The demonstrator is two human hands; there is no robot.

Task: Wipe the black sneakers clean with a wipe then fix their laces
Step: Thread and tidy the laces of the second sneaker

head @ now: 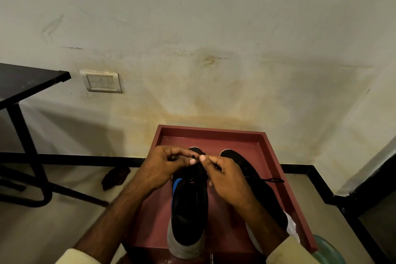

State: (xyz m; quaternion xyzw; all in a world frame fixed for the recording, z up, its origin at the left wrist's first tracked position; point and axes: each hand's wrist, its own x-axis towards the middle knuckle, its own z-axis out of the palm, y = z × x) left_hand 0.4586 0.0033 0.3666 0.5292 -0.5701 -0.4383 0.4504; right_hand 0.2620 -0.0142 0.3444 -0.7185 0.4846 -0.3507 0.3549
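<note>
Two black sneakers (189, 206) in the red tray (276, 169): your left hand (162, 167) and right hand (227, 180) pinch the left sneaker's laces (200, 169), hiding the knot; your right forearm covers the other sneaker.

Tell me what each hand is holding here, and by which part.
Both the left hand and the right hand pinch the laces of the left-side sneaker, above its tongue, between fingertips.
</note>
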